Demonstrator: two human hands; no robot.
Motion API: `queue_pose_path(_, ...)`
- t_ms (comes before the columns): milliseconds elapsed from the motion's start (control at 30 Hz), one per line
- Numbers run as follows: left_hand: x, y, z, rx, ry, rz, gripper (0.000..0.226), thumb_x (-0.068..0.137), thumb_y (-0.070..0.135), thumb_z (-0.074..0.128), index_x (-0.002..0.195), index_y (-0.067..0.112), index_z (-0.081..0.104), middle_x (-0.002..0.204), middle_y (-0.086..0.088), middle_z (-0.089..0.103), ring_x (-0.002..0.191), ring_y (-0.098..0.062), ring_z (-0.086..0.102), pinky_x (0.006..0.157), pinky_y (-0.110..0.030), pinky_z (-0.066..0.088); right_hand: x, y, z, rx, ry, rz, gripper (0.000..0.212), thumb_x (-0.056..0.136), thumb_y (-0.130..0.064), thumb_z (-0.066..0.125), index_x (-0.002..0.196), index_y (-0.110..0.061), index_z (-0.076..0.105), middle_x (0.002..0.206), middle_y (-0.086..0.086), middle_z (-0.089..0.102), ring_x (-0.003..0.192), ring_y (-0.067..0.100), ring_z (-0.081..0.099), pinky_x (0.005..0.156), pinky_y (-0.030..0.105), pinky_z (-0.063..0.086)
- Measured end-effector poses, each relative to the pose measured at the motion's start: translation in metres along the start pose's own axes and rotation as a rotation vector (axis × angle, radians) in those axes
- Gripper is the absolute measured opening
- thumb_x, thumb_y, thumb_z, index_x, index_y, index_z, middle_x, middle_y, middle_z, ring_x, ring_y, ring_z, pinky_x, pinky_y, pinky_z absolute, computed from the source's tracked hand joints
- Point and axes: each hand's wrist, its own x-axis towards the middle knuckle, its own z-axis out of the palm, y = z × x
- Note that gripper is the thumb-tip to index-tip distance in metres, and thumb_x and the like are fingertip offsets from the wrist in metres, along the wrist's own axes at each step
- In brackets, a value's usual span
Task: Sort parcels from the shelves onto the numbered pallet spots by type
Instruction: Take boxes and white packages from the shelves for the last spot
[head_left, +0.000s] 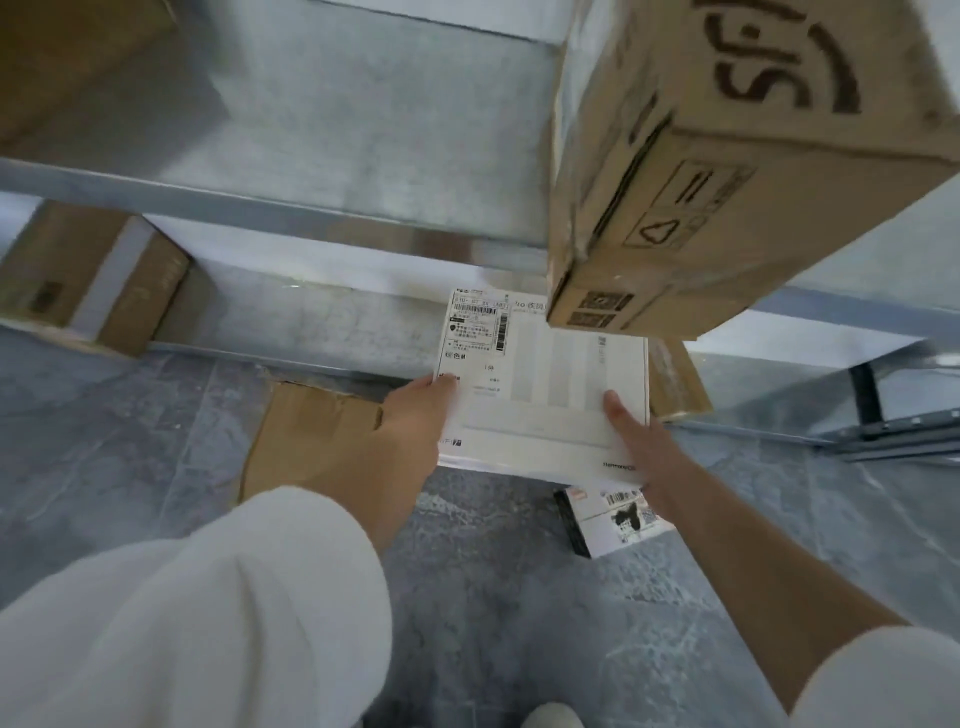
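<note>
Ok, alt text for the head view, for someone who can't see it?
The left hand and right hand grip a flat white cardboard box bearing a shipping label, before grey metal shelves. A large brown cardboard box overhangs upper right; a small black-and-white parcel lies on the floor.

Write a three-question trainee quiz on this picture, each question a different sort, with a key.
1. True or false: the left grip and the right grip both hold the white box.
2. Where on the white box is the shipping label? A) far left corner B) near right corner C) no label shows
3. Fill in: the small parcel below the white box lies on the ____.
Key: 1 true; 2 A; 3 floor.
</note>
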Motion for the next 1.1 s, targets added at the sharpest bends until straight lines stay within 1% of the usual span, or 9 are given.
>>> queue_pose_path(100,-0.048,0.002,-0.018,-0.005,0.097,-0.011,0.025,0.097,0.027,0.051,0.115,0.014,0.063,0.086,0.007,0.055,0.069,-0.006,0.047,0.058,-0.016,0.043,-0.057,-0.010,-0.005,-0.036,-0.009,-0.010,0.076,0.069,-0.067,0.070,0.131,-0.026,0.053,0.121,-0.001,0.065,0.109,0.026,0.062,0.098,0.049,0.049)
queue_pose_path(267,-0.137,0.004,-0.048,-0.033,0.163,-0.264,0.033,0.098,0.029,0.050,0.125,0.011,0.056,0.104,-0.006,0.050,0.093,-0.021,0.047,0.080,-0.026,0.035,-0.151,-0.008,-0.015,-0.156,-0.025,0.072,0.060,0.077,-0.062,0.065,0.122,-0.022,0.061,0.115,0.003,0.066,0.104,0.026,0.062,0.097,0.045,0.049)
queue_pose_path(367,-0.185,-0.005,-0.069,-0.147,0.287,-0.345,0.028,0.096,0.030,0.053,0.111,0.007,0.056,0.101,-0.007,0.051,0.093,-0.023,0.047,0.080,-0.025,0.033,-0.206,0.000,-0.016,-0.180,-0.024,0.102,0.047,0.087,-0.052,0.061,0.122,-0.021,0.059,0.115,0.003,0.064,0.102,0.023,0.060,0.090,0.036,0.047)
queue_pose_path(500,-0.244,-0.008,-0.090,-0.117,0.262,-0.272,0.014,0.088,0.024,0.066,0.100,0.020,0.059,0.089,-0.002,0.058,0.088,-0.023,0.055,0.076,-0.030,0.042,-0.270,0.013,-0.014,-0.184,-0.008,0.117,0.047,0.090,-0.050,0.057,0.125,-0.019,0.058,0.117,0.004,0.065,0.106,0.025,0.061,0.094,0.038,0.047)
queue_pose_path(667,-0.295,-0.005,-0.105,-0.150,0.211,-0.191,0.005,0.088,0.025,0.066,0.091,0.021,0.065,0.083,-0.001,0.063,0.083,-0.023,0.058,0.069,-0.031,0.048,-0.329,0.026,-0.019,-0.022,0.018,0.056,0.040,0.092,-0.042,0.058,0.126,-0.021,0.059,0.116,0.001,0.068,0.100,0.019,0.064,0.079,0.031,0.051)
queue_pose_path(733,-0.315,-0.002,-0.109,-0.160,0.199,-0.128,0.010,0.087,0.024,0.066,0.096,0.021,0.069,0.089,-0.004,0.068,0.087,-0.026,0.063,0.080,-0.035,0.053,-0.351,0.025,-0.024,0.023,0.014,0.012,0.041,0.094,-0.043,0.055,0.132,-0.026,0.052,0.120,-0.002,0.065,0.102,0.016,0.063,0.077,0.028,0.051)
queue_pose_path(867,-0.372,0.011,-0.112,-0.192,0.132,0.026,0.023,0.091,0.016,0.062,0.112,0.024,0.069,0.097,0.004,0.071,0.087,-0.015,0.066,0.074,-0.021,0.054,-0.400,0.006,-0.053,-0.019,0.020,-0.116,0.049,0.096,-0.048,0.046,0.141,-0.033,0.035,0.130,-0.008,0.055,0.114,0.016,0.055,0.097,0.034,0.043)
queue_pose_path(933,-0.412,0.017,-0.109,-0.196,0.062,0.084,0.032,0.091,0.015,0.062,0.122,0.024,0.067,0.111,0.003,0.071,0.098,-0.016,0.067,0.082,-0.026,0.055,-0.437,-0.008,-0.080,-0.024,0.045,-0.168,0.049,0.096,-0.049,0.045,0.142,-0.033,0.034,0.131,-0.008,0.055,0.113,0.016,0.054,0.096,0.032,0.041)
queue_pose_path(1100,-0.516,0.047,-0.101,-0.226,-0.027,0.255,0.035,0.090,0.017,0.066,0.122,0.031,0.066,0.112,0.011,0.071,0.098,-0.008,0.068,0.087,-0.026,0.053,-0.543,-0.049,-0.146,-0.006,0.080,-0.309,0.051,0.099,-0.039,0.047,0.144,-0.040,0.024,0.124,-0.016,0.047,0.113,0.010,0.049,0.092,0.022,0.034)
